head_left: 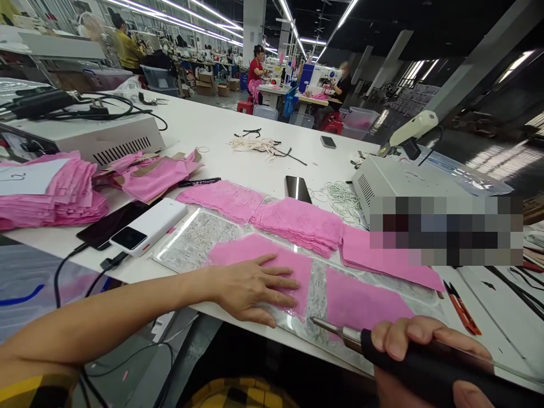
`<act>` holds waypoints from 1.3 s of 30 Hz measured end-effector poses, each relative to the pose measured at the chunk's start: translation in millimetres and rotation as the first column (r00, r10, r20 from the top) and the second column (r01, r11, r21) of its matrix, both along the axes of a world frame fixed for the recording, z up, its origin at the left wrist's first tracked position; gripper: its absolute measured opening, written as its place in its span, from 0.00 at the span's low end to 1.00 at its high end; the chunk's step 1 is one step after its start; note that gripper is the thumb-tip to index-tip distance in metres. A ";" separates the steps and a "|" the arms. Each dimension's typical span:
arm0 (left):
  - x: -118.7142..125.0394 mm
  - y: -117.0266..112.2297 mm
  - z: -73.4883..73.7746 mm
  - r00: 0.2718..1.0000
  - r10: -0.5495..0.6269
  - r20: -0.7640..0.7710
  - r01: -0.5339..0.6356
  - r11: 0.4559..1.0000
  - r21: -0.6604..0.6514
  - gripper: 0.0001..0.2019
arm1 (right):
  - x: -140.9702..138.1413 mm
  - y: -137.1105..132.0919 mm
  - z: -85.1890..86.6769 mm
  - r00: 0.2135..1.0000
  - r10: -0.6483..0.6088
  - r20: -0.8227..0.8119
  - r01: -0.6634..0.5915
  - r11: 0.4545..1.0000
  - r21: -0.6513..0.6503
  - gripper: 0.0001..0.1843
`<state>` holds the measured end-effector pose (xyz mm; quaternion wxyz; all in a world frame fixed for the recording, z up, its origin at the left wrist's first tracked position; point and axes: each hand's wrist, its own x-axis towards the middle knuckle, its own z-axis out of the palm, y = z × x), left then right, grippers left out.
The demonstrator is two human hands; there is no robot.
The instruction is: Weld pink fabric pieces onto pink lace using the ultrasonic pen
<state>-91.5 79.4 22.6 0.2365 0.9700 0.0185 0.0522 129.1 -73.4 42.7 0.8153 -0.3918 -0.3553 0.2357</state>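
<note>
My left hand (255, 286) lies flat, fingers spread, on a pink fabric piece (259, 249) on a clear-covered, grey-patterned board (187, 241). A black-handled tool with a pointed metal tip (352, 338) is gripped in my right hand (425, 345). Its tip is just right of the left hand, over the gap between that fabric and a second pink piece (361, 300); whether it touches the board I cannot tell. Beyond them lie a lacy pink stack (297, 224), another lacy pink piece (225, 199) and a plain pink stack (386, 258).
Orange-handled snips (463, 311) lie at the right, near a grey machine box (408, 181). A white power bank (148, 226) with cables, a dark phone (113, 224) and a pink fabric pile (46, 192) are at the left. Another phone (297, 188) lies behind the stacks. People sew in the background.
</note>
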 end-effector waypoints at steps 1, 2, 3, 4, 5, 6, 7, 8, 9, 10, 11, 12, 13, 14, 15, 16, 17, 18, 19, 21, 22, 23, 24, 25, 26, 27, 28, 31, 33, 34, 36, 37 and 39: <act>0.2 -0.5 -0.2 1.000 0.001 0.000 -0.001 1.000 0.000 0.24 | -0.3 0.9 0.6 1.000 0.010 0.005 -0.010 1.000 0.002 0.11; 0.3 -0.8 -0.6 1.000 0.002 0.001 -0.002 1.000 0.000 0.24 | -0.6 1.6 1.0 1.000 0.019 0.009 -0.019 1.000 0.005 0.10; 0.4 -0.9 -0.9 1.000 0.003 0.001 -0.003 1.000 -0.001 0.24 | -0.7 2.3 1.3 1.000 0.028 0.013 -0.028 1.000 0.009 0.10; 0.5 -0.8 -1.3 1.000 0.006 0.003 -0.006 1.000 -0.002 0.25 | -0.5 2.9 1.3 0.999 0.038 0.017 -0.038 0.999 0.014 0.10; 0.5 -0.6 -1.6 1.000 0.009 0.003 -0.009 1.000 -0.003 0.26 | -0.2 3.5 1.0 0.999 0.044 0.021 -0.045 0.999 0.018 0.10; 0.6 -0.4 -1.9 1.000 0.013 0.003 -0.013 1.000 -0.004 0.27 | 0.4 4.1 0.5 0.998 0.050 0.023 -0.050 0.999 0.019 0.10; 0.7 -0.2 -2.0 1.000 0.017 0.002 -0.017 1.000 -0.006 0.28 | 0.9 4.8 -0.2 0.998 0.058 0.023 -0.059 0.998 0.021 0.10; 0.8 -0.1 -1.9 1.000 0.020 0.001 -0.020 1.000 -0.005 0.29 | 1.4 5.5 -1.1 0.997 0.069 0.017 -0.070 0.997 0.021 0.10; 1.0 -0.1 -1.6 1.000 0.021 0.001 -0.021 1.000 -0.005 0.29 | 1.7 6.2 -2.1 0.997 0.078 0.009 -0.078 0.997 0.019 0.10; 1.3 -0.1 -1.1 1.000 0.017 -0.004 -0.017 1.000 -0.003 0.29 | 1.7 6.9 -3.0 0.997 0.078 -0.001 -0.077 0.997 0.015 0.10; 1.5 -0.2 -0.4 1.000 0.011 -0.015 -0.011 1.000 0.000 0.28 | 1.3 7.4 -3.9 0.997 0.070 -0.013 -0.069 0.998 0.008 0.10; 1.8 -0.3 0.5 1.000 0.003 -0.030 -0.003 1.000 0.004 0.28 | 0.7 7.9 -4.7 0.998 0.056 -0.022 -0.056 0.998 0.001 0.10; 2.1 -0.4 1.6 0.999 -0.005 -0.046 0.006 1.000 0.009 0.28 | -0.2 8.2 -5.3 0.999 0.038 -0.027 -0.038 0.999 -0.005 0.11; 2.4 -0.5 2.6 0.998 -0.013 -0.060 0.014 1.000 0.014 0.28 | -1.1 8.4 -5.8 0.999 0.021 -0.030 -0.021 1.000 -0.010 0.11; 2.6 -0.7 3.7 0.997 -0.019 -0.073 0.021 1.000 0.019 0.28 | -2.0 8.5 -6.1 0.999 0.013 -0.032 -0.013 1.000 -0.012 0.11; 2.8 -0.9 4.6 0.997 -0.024 -0.078 0.026 0.999 0.024 0.28 | -2.7 8.7 -6.2 0.999 0.014 -0.033 -0.014 1.000 -0.011 0.11; 3.0 -1.2 5.3 0.997 -0.026 -0.078 0.029 0.999 0.028 0.28 | -3.1 8.8 -6.2 0.999 0.018 -0.032 -0.018 1.000 -0.009 0.11; 3.2 -1.6 5.7 0.997 -0.028 -0.075 0.030 0.999 0.033 0.28 | -3.2 9.0 -6.1 0.999 0.022 -0.032 -0.022 1.000 -0.007 0.11; 3.4 -2.0 6.1 0.997 -0.028 -0.072 0.031 0.999 0.039 0.27 | -3.0 9.2 -5.9 0.999 0.028 -0.034 -0.028 1.000 -0.008 0.11; 3.8 -2.9 6.3 0.997 -0.029 -0.070 0.032 0.998 0.053 0.26 | -1.7 9.8 -5.5 0.999 0.037 -0.032 -0.037 0.999 0.000 0.11; 4.1 -3.2 6.3 0.997 -0.029 -0.072 0.033 0.998 0.061 0.26 | -0.9 10.1 -5.3 0.999 0.040 -0.031 -0.040 0.999 0.007 0.11; 4.2 -3.4 6.3 0.997 -0.030 -0.075 0.035 0.997 0.070 0.26 | 0.0 10.4 -5.2 0.999 0.046 -0.028 -0.046 0.999 0.015 0.11; 4.3 -3.5 6.2 0.996 -0.032 -0.079 0.038 0.996 0.077 0.26 | 0.7 10.8 -5.1 0.998 0.053 -0.024 -0.052 0.998 0.024 0.11; 4.4 -3.6 6.1 0.996 -0.034 -0.082 0.040 0.996 0.084 0.26 | 1.2 11.1 -5.1 0.998 0.058 -0.021 -0.057 0.998 0.032 0.11; 4.3 -3.5 6.0 0.996 -0.035 -0.084 0.042 0.995 0.088 0.26 | 1.5 11.5 -5.2 0.998 0.063 -0.018 -0.062 0.997 0.038 0.11; 4.1 -3.5 5.8 0.996 -0.036 -0.087 0.044 0.995 0.092 0.26 | 1.6 11.8 -5.3 0.998 0.067 -0.015 -0.066 0.997 0.042 0.11; 3.9 -3.6 5.4 0.995 -0.038 -0.089 0.047 0.994 0.095 0.26 | 1.4 11.9 -5.3 0.998 0.068 -0.013 -0.068 0.997 0.045 0.12; 3.1 -4.5 4.1 0.997 -0.038 -0.068 0.045 0.993 0.111 0.25 | -0.4 10.9 -4.3 0.998 0.065 -0.013 -0.064 0.997 0.040 0.12; 2.9 -5.5 3.1 0.999 -0.032 -0.044 0.038 0.991 0.128 0.25 | -2.0 8.7 -2.5 0.997 0.067 -0.025 -0.066 0.997 0.027 0.12; 2.9 -6.0 2.7 0.999 -0.029 -0.037 0.034 0.990 0.137 0.25 | -3.0 7.3 -1.4 0.997 0.069 -0.032 -0.069 0.997 0.021 0.12; 2.9 -6.7 1.9 0.999 -0.024 -0.036 0.029 0.989 0.148 0.26 | -5.3 4.9 0.7 0.996 0.081 -0.036 -0.081 0.997 0.020 0.12; 3.0 -6.9 1.6 0.999 -0.023 -0.038 0.028 0.988 0.149 0.26 | -6.6 4.2 1.6 0.995 0.091 -0.034 -0.091 0.996 0.021 0.12; 3.2 -6.9 1.0 0.999 -0.021 -0.044 0.027 0.989 0.143 0.27 | -9.2 3.7 2.4 0.994 0.111 -0.021 -0.111 0.993 0.026 0.12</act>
